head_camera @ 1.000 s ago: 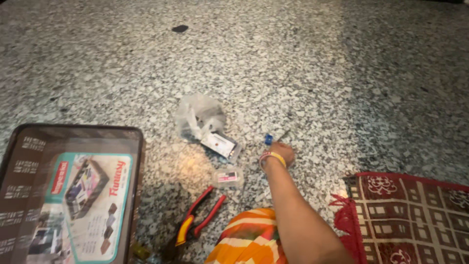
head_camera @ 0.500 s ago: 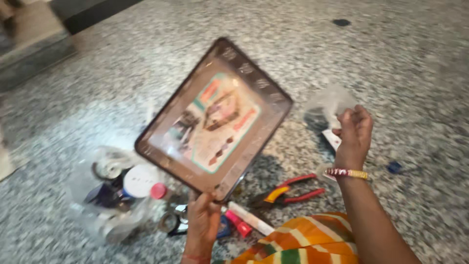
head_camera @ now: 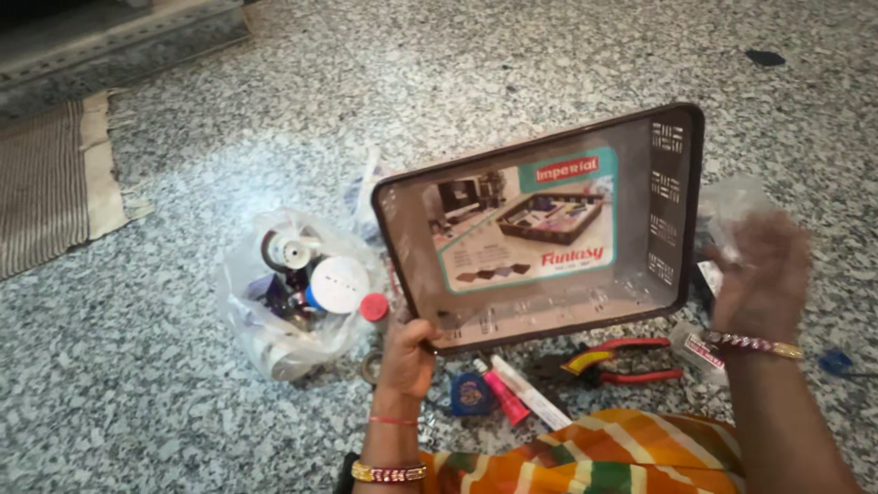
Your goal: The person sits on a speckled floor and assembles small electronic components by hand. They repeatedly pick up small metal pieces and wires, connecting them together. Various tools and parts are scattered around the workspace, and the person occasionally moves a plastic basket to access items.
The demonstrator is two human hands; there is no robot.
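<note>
One brown rectangular plastic tray with a printed label inside (head_camera: 640, 274). One clear plastic bag stuffed with small bottles and caps (head_camera: 274, 338); how many pieces lie inside it cannot be told. One pair of pliers with red and yellow handles (head_camera: 622, 359). One pink tube (head_camera: 503, 395) and one white tube (head_camera: 530, 393) lying side by side. One small crumpled clear plastic wrapper (head_camera: 732, 203). One striped mat (head_camera: 46, 183) on the speckled stone floor (head_camera: 366, 82). Two hands, one left hand (head_camera: 407, 352) and one right hand (head_camera: 764, 274).
</note>
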